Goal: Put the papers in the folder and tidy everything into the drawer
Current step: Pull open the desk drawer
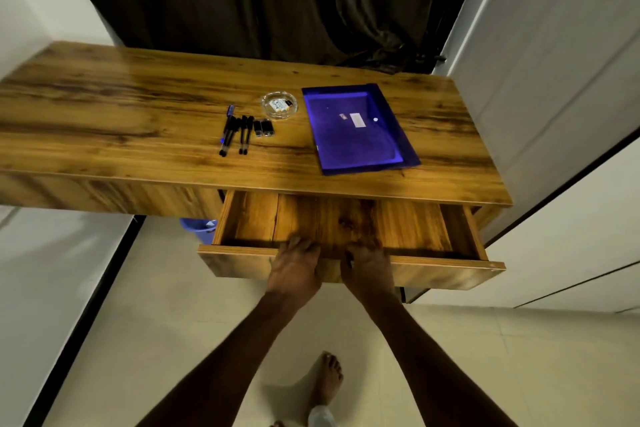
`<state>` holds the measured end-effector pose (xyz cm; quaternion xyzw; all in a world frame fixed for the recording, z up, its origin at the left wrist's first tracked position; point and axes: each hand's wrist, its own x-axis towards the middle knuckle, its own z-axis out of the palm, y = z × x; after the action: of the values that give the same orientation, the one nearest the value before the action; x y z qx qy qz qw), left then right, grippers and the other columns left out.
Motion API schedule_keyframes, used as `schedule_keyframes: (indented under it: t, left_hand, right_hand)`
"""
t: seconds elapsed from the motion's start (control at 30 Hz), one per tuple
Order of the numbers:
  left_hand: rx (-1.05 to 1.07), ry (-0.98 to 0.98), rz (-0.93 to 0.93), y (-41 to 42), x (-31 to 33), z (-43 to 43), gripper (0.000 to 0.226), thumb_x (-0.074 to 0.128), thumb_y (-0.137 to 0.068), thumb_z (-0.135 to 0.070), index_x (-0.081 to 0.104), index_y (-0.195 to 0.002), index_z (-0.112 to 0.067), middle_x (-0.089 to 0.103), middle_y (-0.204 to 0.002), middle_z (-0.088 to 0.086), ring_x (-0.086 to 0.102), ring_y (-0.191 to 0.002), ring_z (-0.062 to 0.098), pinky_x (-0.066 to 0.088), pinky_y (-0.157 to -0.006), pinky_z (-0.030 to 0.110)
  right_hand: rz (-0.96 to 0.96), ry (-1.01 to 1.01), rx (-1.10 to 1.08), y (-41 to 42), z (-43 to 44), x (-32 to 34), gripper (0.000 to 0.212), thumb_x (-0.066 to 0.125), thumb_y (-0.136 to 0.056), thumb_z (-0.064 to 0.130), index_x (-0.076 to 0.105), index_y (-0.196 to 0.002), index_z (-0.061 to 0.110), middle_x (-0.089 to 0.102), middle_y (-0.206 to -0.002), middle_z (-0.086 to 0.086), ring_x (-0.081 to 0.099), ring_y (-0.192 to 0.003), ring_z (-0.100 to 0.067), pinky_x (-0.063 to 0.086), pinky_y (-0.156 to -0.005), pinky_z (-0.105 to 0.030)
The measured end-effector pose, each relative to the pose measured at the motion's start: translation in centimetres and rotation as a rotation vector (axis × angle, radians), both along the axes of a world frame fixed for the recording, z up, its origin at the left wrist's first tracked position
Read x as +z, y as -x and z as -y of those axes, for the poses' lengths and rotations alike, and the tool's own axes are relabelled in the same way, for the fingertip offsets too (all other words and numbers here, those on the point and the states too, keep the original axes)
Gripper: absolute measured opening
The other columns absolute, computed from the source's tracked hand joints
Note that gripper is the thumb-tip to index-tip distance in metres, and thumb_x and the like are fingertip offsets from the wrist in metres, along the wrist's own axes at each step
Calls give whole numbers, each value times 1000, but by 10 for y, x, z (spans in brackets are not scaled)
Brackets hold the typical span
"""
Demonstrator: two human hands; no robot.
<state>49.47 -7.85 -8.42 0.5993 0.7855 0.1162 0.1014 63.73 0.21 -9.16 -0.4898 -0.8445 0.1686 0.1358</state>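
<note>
Both hands, left [294,265] and right [369,267], grip the open drawer [433,267] front. At one o'clock on the table [104,107], the folder [356,128] looks light, slippery; best pinched by an edge.

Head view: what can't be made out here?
- Folder: closed and dark, so papers inside cannot be confirmed.
- Glass dish: contents too small to identify.
- Small dark items beside the pens: too small to name.
- Fingertips of left hand and right hand: hidden behind the drawer front.
- Drawer's rear: hidden under the desktop.
- Blue object: mostly hidden behind the desk.
</note>
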Motion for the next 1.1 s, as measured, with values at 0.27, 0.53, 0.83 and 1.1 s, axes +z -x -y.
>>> schedule_keyframes:
  t: [0.27, 0.53, 0.83, 1.1]
  left_hand:
    - [-68, 14, -107, 5, 3, 12, 53, 57, -84, -14, 50, -136, -25, 52, -140, -5, 37, -134, 20, 30, -112, 36]
    - [-54, 69, -74, -1, 12, 26, 34, 51, -91, -20, 60, -122, -29, 64, -122, -5, 52, -120, 17, 41, -98, 32]
    - [-81, 84, 65, 2, 20, 49, 26, 56, -91, -31, 66, -114, -36, 65, -116, -14, 53, -114, 11, 38, -96, 31]
    - [-102, 151, 209, 7, 22, 62, 24, 61, -88, -38, 68, -111, -37, 65, -117, -16, 51, -115, 9, 35, -101, 33]
  right_hand:
    - [37, -112, 46, -15, 8, 3, 21, 61, -83, 31, 69, -102, 34, 52, -140, -4, 43, -131, -38, 43, -97, -57]
    - [9, -17, 54, -34, 15, -7, 17, 68, -84, 22, 74, -93, 35, 63, -125, 5, 53, -120, -24, 38, -101, -44]
    - [-77, 166, 134, -56, 30, -11, 15, 64, -82, 35, 75, -93, 35, 67, -101, 14, 62, -97, -15, 49, -90, -41]
    - [-107, 260, 191, -68, 36, -26, 12, 55, -79, 57, 63, -87, 62, 62, -100, 20, 59, -97, -14, 56, -82, -34]
